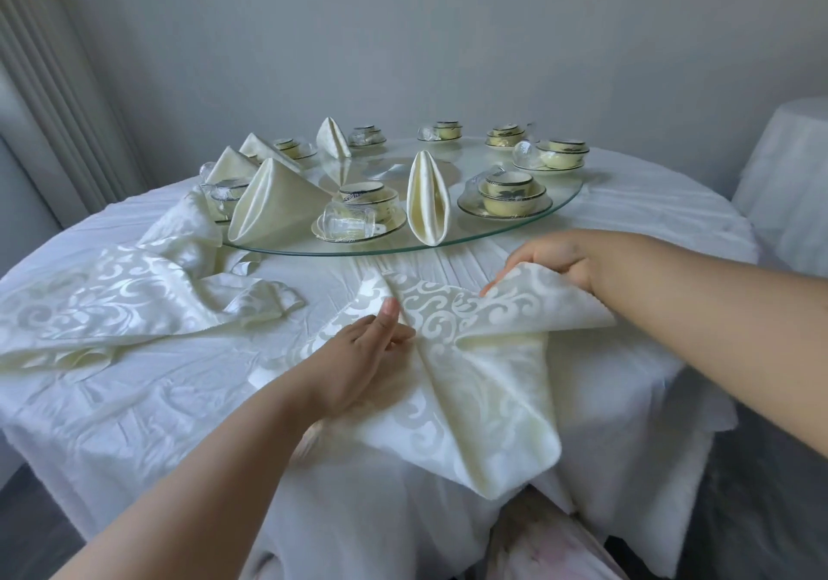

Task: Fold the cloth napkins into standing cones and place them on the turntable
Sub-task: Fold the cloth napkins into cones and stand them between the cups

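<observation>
A cream patterned napkin (466, 355) lies partly folded on the near side of the round table (134, 400), its near corner hanging over the table edge. The left hand (358, 355) rests flat on the napkin's middle with fingers straight and close together, pressing along a crease. The right hand (551, 261) pinches the napkin's far right corner between thumb and fingers and holds that flap lifted off the cloth. To the left, a heap of unfolded napkins (125, 306) sprawls over the tablecloth, reaching up to the rim of the glass turntable (528, 216). On the turntable stand 2 folded cones: a broad cone (273, 207) at its near left edge and a narrow cone (428, 198) at its near edge, right of a plate set (358, 212) with a bowl and an overturned glass. Another bowl set (504, 196) sits just right of the narrow cone. Farther left, 3 more folded napkins (334, 138) stand beyond the broad cone among the place settings, whether on the glass or beside it I cannot tell. More bowl sets (560, 154) ring the far side.
</observation>
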Motion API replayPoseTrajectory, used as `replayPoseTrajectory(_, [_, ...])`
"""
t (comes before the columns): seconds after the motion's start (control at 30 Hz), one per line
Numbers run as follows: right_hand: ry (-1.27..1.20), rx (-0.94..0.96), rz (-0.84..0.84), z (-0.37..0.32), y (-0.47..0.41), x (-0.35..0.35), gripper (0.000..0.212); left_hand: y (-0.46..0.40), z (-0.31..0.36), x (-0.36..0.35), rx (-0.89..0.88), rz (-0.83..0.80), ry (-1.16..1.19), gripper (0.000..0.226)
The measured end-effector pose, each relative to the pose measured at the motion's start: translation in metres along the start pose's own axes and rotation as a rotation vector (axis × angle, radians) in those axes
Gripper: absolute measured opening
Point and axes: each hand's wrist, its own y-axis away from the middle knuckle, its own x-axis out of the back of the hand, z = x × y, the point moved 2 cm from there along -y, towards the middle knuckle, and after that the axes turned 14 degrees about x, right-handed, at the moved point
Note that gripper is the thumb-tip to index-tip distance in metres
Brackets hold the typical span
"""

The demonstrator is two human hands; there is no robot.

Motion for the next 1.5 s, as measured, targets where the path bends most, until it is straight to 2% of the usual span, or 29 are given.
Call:
replayPoseTrajectory(0.1, [-0.086, -0.026, 0.082, -0.005, -0.022, -0.017, 0.034, 0.001, -0.003, 0.004, 0.036, -0.027, 0.059, 0.084])
replayPoseTrajectory(0.23, [-0.135, -0.015, 0.162, -0.002, -0.034, -0.017, 0.067, 0.002, -0.009, 0.005, 0.01, -0.018, 0.101, 0.081])
replayPoseTrajectory(0.3, [-0.235, -0.069, 0.136, 0.0, -0.036, -0.015, 0.083, 0.001, -0.011, 0.003, -0.012, -0.027, 0.099, 0.086])
replayPoseTrajectory(0.37, [-0.357, -0.119, 0.026, 0.002, -0.028, -0.017, 0.095, 0.0, -0.012, 0.003, -0.03, -0.037, 0.113, 0.086])
replayPoseTrajectory(0.5, [-0.522, -0.01, -0.059, -0.006, -0.009, -0.026, 0.088, 0.001, -0.009, 0.005, -0.045, -0.039, 0.15, 0.069])
replayPoseTrajectory(0.63, [-0.827, 0.144, 0.049, -0.01, -0.022, -0.041, 0.099, 0.003, -0.002, 0.008, -0.052, -0.032, 0.146, 0.07])
replayPoseTrajectory(0.7, [-0.71, 0.206, 0.107, -0.009, -0.029, -0.047, 0.091, 0.004, 0.0, 0.009, -0.046, -0.032, 0.151, 0.069])
replayPoseTrajectory(0.8, [-0.124, 0.338, 0.223, -0.008, -0.039, -0.05, 0.056, -0.004, 0.006, 0.014, 0.015, -0.046, 0.161, 0.072])
replayPoseTrajectory(0.87, [0.215, 0.418, 0.254, -0.008, -0.043, -0.052, 0.033, -0.017, 0.013, 0.019, 0.099, -0.059, 0.215, 0.061])
replayPoseTrajectory(1.0, [0.656, 0.542, 0.234, -0.004, -0.051, -0.057, 0.023, -0.045, 0.031, 0.028, 0.257, -0.125, 0.308, 0.043])
replayPoseTrajectory(1.1, [0.709, 0.569, 0.237, -0.002, -0.054, -0.055, 0.021, -0.065, 0.041, 0.025, 0.303, -0.089, 0.27, 0.038])
replayPoseTrajectory(1.17, [0.675, 0.578, 0.226, -0.004, -0.056, -0.052, 0.031, -0.077, 0.042, 0.021, 0.316, -0.048, 0.337, 0.034])
replayPoseTrajectory(1.27, [0.618, 0.574, 0.207, -0.01, -0.061, -0.045, 0.045, -0.083, 0.037, 0.015, 0.267, -0.123, 0.636, 0.029])
replayPoseTrajectory(1.4, [0.502, 0.53, 0.142, -0.012, -0.075, -0.04, 0.051, -0.077, 0.027, 0.014, 0.201, -0.278, 0.973, 0.053])
replayPoseTrajectory(1.5, [0.454, 0.485, 0.115, -0.012, -0.081, -0.037, 0.047, -0.08, 0.022, 0.015, 0.217, -0.301, 1.053, 0.029])
